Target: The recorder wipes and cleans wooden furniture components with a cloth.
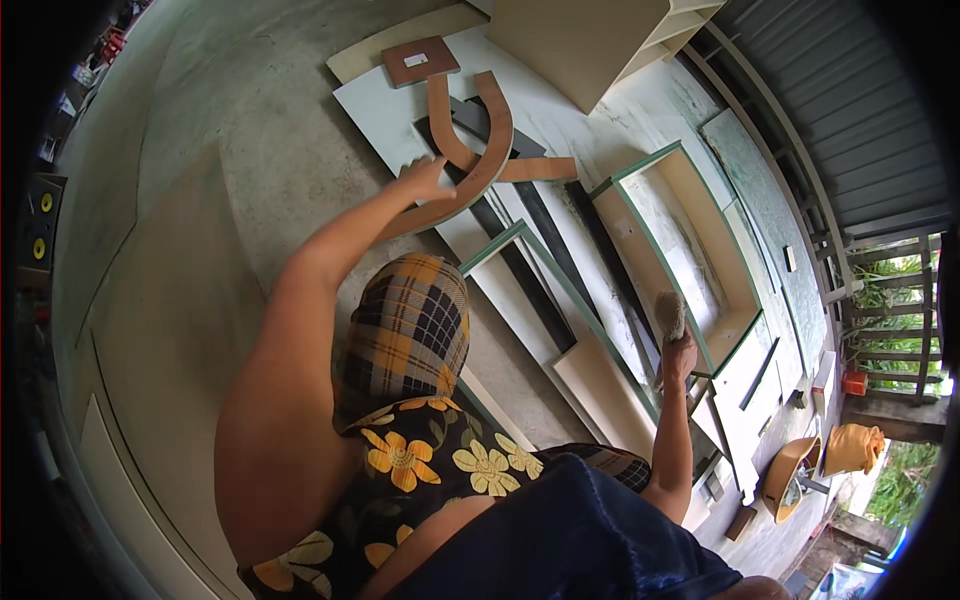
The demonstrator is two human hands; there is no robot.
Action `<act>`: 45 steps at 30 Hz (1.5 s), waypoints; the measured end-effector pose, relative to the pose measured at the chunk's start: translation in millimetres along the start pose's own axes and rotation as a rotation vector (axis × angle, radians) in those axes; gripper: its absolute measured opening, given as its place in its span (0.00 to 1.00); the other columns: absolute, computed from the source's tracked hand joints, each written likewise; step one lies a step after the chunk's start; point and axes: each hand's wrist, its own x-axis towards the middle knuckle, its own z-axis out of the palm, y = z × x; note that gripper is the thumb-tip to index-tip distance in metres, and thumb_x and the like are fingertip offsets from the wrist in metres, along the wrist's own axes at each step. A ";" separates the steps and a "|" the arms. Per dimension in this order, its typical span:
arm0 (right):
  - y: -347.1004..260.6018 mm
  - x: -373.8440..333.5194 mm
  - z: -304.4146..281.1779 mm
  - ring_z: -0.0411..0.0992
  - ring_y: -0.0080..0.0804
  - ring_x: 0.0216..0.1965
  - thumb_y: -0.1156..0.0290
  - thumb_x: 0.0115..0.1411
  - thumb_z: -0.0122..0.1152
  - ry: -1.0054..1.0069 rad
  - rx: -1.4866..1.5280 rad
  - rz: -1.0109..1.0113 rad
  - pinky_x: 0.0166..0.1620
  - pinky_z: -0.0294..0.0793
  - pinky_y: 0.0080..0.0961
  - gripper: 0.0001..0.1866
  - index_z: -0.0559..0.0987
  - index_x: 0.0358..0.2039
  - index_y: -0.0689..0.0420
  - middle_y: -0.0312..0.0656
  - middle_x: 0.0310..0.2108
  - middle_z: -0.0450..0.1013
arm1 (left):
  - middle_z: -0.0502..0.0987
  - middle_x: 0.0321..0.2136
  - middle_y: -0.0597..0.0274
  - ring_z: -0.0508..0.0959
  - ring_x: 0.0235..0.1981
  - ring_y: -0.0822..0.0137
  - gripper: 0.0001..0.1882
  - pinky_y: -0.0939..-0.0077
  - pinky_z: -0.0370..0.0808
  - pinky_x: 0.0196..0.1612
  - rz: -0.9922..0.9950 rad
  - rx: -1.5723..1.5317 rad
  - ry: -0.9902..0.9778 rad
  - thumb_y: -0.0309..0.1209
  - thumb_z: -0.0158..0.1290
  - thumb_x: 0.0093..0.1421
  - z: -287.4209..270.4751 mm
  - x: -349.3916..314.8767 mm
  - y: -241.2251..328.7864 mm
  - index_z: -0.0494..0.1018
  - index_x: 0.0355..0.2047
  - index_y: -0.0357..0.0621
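My left hand [425, 181] reaches forward with its fingers spread, over a curved brown wooden strip [490, 168]. Whether the fingertips touch the strip I cannot tell. In my right hand [679, 358] is a greyish-beige wad [670, 313], gripped at its lower end; its exact kind is unclear. That hand is beside the near end of a shallow cream box with green edges [745, 270]. A second green-edged box frame [590, 310] lies to its left, nearer to me. Another curved brown strip [442, 115] and a short brown piece [545, 169] lie by the first strip.
Dark strips [560, 225] lie across the white board [375, 110]. A brown square panel [420, 62] rests at the back, with a beige cabinet [570, 45] to its right. An orange tub [790, 478] and an orange bag [853, 450] stand at the right; a speaker [40, 222] is far left.
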 end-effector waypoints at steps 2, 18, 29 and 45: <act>-3.5 -1.1 -2.5 0.74 0.52 0.35 0.65 0.51 0.58 -0.030 0.003 -0.042 0.37 0.72 0.43 0.16 0.78 0.42 0.50 0.52 0.31 0.76 | 0.57 0.57 0.39 0.59 0.59 0.43 0.53 0.46 0.55 0.59 -0.085 -0.035 0.090 0.55 0.60 0.41 28.8 -32.1 -11.6 0.52 0.61 0.40; 5.9 -24.6 -17.4 0.73 0.57 0.34 0.65 0.50 0.59 -0.091 0.044 -0.149 0.34 0.72 0.43 0.15 0.78 0.38 0.57 0.57 0.30 0.74 | 0.69 0.47 0.54 0.68 0.51 0.55 0.32 0.56 0.63 0.54 -0.249 0.045 0.341 0.49 0.60 0.50 104.4 -104.4 -67.3 0.62 0.49 0.47; -5.1 -28.4 -32.6 0.74 0.55 0.36 0.67 0.51 0.56 -0.142 0.025 -0.166 0.37 0.72 0.44 0.13 0.78 0.39 0.52 0.54 0.32 0.75 | 0.71 0.44 0.55 0.69 0.49 0.56 0.33 0.52 0.64 0.51 -0.221 -0.128 0.495 0.55 0.60 0.47 56.3 -53.1 -15.9 0.65 0.45 0.45; 19.5 -54.6 -46.4 0.74 0.54 0.33 0.66 0.49 0.61 -0.121 -0.041 -0.157 0.34 0.73 0.41 0.15 0.79 0.38 0.57 0.54 0.30 0.75 | 0.71 0.46 0.57 0.68 0.51 0.56 0.22 0.56 0.60 0.55 -0.468 0.057 0.452 0.40 0.57 0.53 4.3 82.9 5.1 0.70 0.47 0.50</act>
